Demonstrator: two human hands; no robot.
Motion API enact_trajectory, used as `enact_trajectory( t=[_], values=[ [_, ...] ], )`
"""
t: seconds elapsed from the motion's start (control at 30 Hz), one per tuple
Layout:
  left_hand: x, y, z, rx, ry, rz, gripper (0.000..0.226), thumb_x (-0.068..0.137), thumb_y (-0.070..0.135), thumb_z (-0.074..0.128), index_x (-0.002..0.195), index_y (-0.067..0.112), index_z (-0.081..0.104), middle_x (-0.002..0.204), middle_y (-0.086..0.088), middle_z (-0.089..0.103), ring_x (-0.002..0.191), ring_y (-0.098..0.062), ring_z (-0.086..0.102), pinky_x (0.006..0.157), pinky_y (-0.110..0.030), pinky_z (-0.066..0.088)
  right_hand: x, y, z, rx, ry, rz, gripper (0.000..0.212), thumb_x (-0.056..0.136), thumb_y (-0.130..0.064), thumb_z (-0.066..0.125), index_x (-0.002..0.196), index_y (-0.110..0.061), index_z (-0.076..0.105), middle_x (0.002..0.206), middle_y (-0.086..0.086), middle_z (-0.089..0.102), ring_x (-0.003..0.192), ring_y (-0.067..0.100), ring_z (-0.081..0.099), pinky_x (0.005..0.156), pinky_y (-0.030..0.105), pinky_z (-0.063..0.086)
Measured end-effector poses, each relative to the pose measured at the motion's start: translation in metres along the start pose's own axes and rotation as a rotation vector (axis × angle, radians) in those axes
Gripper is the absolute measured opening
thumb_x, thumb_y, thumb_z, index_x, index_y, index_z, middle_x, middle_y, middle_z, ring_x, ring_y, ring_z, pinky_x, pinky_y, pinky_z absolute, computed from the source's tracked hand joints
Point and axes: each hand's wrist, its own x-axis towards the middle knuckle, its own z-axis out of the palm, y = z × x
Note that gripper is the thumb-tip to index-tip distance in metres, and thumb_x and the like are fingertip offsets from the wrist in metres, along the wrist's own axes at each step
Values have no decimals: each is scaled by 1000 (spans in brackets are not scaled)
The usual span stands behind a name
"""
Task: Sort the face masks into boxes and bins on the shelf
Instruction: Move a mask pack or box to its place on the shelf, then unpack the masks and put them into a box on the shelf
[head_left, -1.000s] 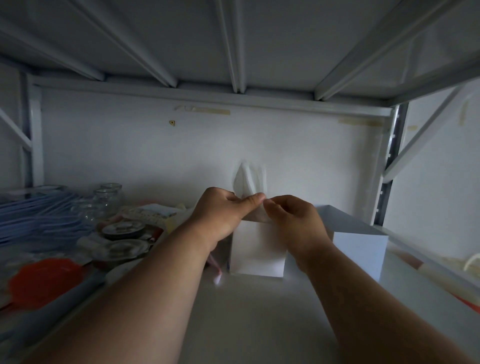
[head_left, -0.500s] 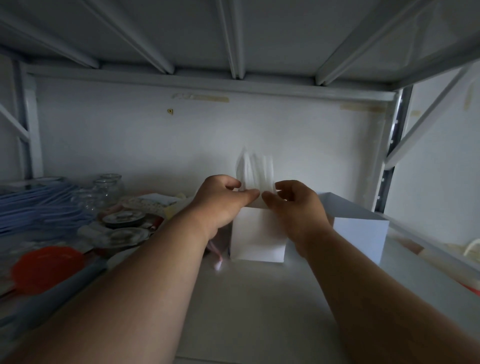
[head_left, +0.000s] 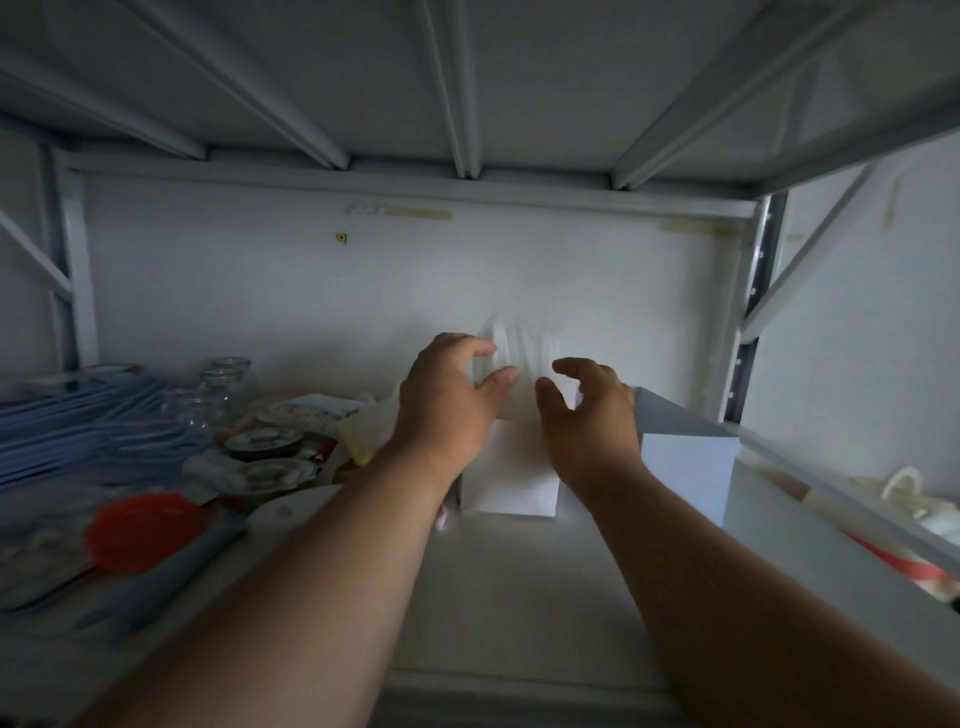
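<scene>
Inside a shelf, two white boxes sit under the hands. White masks stand blurred in the nearer box, between and just beyond both hands. The left hand touches them with loosely curled fingers; the right hand hovers beside, fingers curled, holding nothing.

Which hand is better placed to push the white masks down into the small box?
Probably the left hand: its fingertips already touch the white masks above the small box. The right hand is open beside them.
</scene>
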Motion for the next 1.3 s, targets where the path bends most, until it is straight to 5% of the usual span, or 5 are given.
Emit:
enact_trajectory(
  t=[0.17,0.6,0.77,1.07,1.3],
  values=[
    [-30,30,-31,-79,12,58,24,100,33,74,122,23,75,117,14,72,106,-2,65,82,-9,46,-34,-19,-32,65,1,-81,33,106,-35,66,137,-25,67,125,-14,58,130,16,54,105,30,42],
    [-215,74,-69,-280,-199,-20,23,100,35,73,120,25,77,107,17,76,104,1,69,89,-19,56,-211,-15,-115,236,-147,3,12,106,-34,66,118,-34,69,105,-15,72,95,1,67,77,11,52],
    [-264,68,-55,-327,-336,-68,10,101,22,73,108,20,80,92,12,79,88,-2,74,82,-25,61,-256,16,-121,222,-165,84,8,106,-29,68,99,-33,68,94,-8,74,87,9,72,76,30,61],
    [-304,1,7,-290,-431,-263,4,99,24,77,101,27,79,88,13,78,87,-8,75,87,-48,64,-279,103,-106,150,-212,239,8,106,-27,67,113,-25,71,99,-9,75,88,2,70,76,18,53],
    [-321,-58,64,-179,-484,-352,13,97,28,78,110,23,77,98,17,74,90,10,67,82,-12,52,-282,179,-74,95,-234,390,13,104,-30,70,115,-24,71,101,-9,74,87,0,68,66,7,51]
  ],
)
